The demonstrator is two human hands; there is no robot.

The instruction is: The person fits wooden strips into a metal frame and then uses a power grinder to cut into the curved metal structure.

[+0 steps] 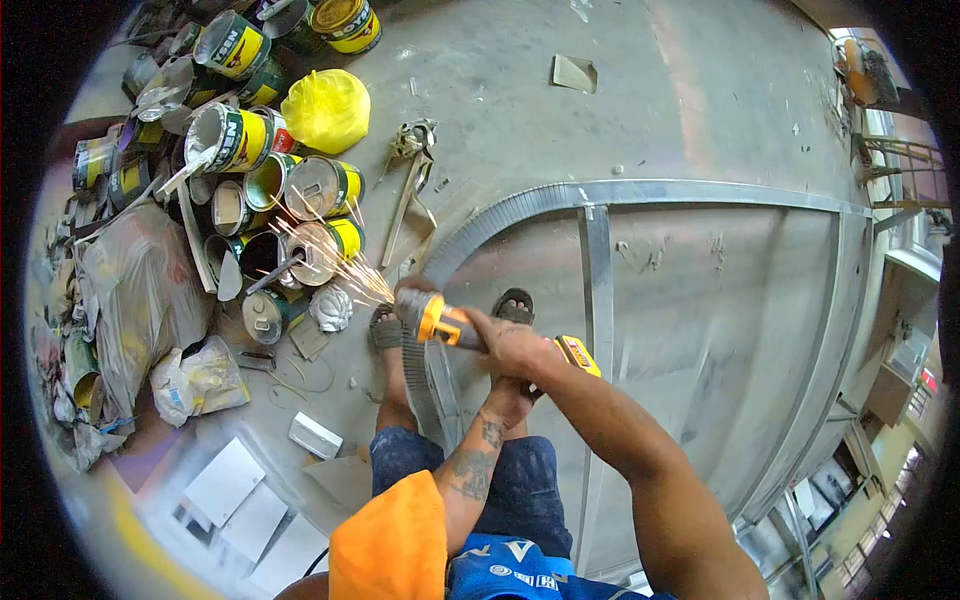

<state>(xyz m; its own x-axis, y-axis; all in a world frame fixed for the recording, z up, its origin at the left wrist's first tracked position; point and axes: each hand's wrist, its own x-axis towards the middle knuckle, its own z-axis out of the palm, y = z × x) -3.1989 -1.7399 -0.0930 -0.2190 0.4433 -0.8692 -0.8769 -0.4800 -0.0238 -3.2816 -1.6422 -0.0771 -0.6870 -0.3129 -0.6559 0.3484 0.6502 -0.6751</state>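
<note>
Angle grinder (445, 322) sparking on a curved steel frame (600, 190)
Right grip (512, 345) clasps the grinder's body, left grip (515, 393) clenched around it underneath; paint cans (320, 187) lie nearby.

From up here I see my right hand (512, 345) wrapped round the body of a yellow angle grinder (445, 322), and my left hand (512, 395) closed on its rear end just below. The grinder's head sits on the curved corner of a grey metal frame (600, 192) lying on the concrete floor (500, 80). Sparks (340, 265) fly left toward a heap of open paint cans (320, 187). My sandalled feet (386, 328) stand either side of the frame's bend.
</note>
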